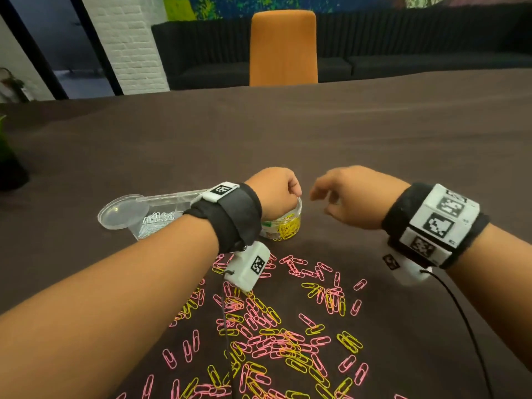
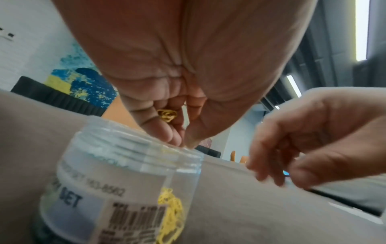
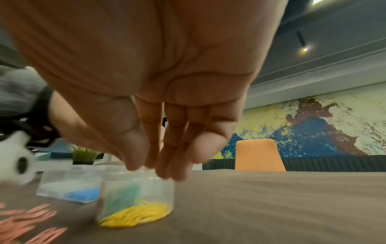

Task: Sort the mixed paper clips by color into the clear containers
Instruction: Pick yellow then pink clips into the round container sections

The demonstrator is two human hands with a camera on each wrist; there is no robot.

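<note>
A clear round jar [image 1: 288, 223] with yellow clips in its bottom stands on the brown table. My left hand [image 1: 293, 191] hovers over its mouth, fingers curled round a few yellow clips [image 2: 167, 115] just above the jar [image 2: 129, 168]. My right hand [image 1: 322, 200] hangs just right of the jar with relaxed fingers and nothing in them; in the right wrist view this hand [image 3: 158, 166] is right above the jar [image 3: 137, 199]. A mixed pile of pink and yellow clips [image 1: 273, 335] lies near me.
A clear rectangular box [image 1: 155, 220] with pale clips and a round lid [image 1: 123, 211] lies left of the jar. Blue clips [image 3: 81, 194] show in a box. An orange chair [image 1: 283, 47] stands at the far edge. Wrist-camera cables [image 1: 466, 326] trail over the pile.
</note>
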